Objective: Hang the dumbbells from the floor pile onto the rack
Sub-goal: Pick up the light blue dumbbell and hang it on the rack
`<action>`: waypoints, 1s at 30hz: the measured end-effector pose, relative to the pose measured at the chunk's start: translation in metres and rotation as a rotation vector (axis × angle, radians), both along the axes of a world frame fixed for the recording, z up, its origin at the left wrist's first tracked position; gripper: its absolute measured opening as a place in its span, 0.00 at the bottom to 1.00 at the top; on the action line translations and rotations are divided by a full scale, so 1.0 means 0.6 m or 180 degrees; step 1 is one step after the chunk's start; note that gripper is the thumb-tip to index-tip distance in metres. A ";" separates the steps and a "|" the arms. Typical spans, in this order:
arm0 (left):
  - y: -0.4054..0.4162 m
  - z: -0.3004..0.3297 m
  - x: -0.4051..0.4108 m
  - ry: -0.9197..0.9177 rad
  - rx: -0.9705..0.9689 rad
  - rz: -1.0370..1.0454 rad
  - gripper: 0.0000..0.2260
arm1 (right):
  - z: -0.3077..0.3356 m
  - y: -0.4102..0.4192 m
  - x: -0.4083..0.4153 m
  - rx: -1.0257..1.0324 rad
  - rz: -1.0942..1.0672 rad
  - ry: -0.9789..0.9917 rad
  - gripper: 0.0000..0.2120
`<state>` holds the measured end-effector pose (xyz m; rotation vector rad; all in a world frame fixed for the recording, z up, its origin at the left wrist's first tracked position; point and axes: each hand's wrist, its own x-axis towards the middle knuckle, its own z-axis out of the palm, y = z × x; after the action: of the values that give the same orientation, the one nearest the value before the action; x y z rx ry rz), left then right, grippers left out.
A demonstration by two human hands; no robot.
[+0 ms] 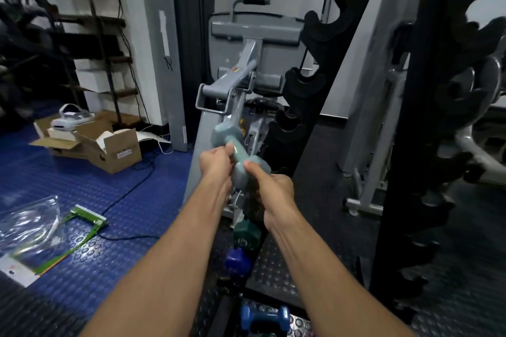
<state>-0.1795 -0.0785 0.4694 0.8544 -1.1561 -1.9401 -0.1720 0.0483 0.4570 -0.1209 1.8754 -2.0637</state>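
Grey-green and smooth-coated, the small dumbbell [237, 154] sits clasped between both sets of fingers, left hand [216, 163] curled round its handle, right hand [273, 186] cupping the near head, beside the black rack [323, 85]; likely light, rigid, slippery.

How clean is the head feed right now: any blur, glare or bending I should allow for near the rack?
Head view: the pale dumbbell in the left hand and right hand is slightly soft; the black rack is dark with little detail; the plastic bag glints; straight posts bow at the edges from the wide lens.
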 end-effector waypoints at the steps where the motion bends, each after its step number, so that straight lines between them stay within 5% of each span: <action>1: -0.006 0.009 -0.011 -0.0037 -0.0124 -0.0138 0.03 | 0.002 -0.008 -0.003 -0.0126 -0.0076 -0.0121 0.29; 8: -0.015 0.031 -0.074 -0.0680 -0.0921 -0.0781 0.05 | 0.013 -0.024 -0.023 -0.0500 -0.0428 -0.0719 0.24; 16: -0.006 0.036 -0.093 -0.0618 -0.0936 -0.1240 0.04 | 0.027 -0.023 -0.048 -0.1083 -0.0280 -0.1202 0.23; 21: 0.018 0.026 -0.089 -0.0632 -0.0651 -0.1561 0.20 | -0.012 -0.004 -0.050 -0.1024 0.0166 -0.1713 0.39; 27: 0.040 0.001 -0.093 -0.0488 -0.0656 -0.1601 0.24 | -0.035 0.038 -0.071 -0.0661 0.0022 -0.1347 0.30; 30: 0.043 -0.004 -0.092 -0.0441 -0.0693 -0.1532 0.34 | -0.015 0.047 -0.069 -0.0488 0.0057 -0.1080 0.23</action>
<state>-0.2348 -0.0526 0.4669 0.6406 -1.7473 -2.0951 -0.2136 0.0762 0.4481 0.1649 1.5099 -2.0623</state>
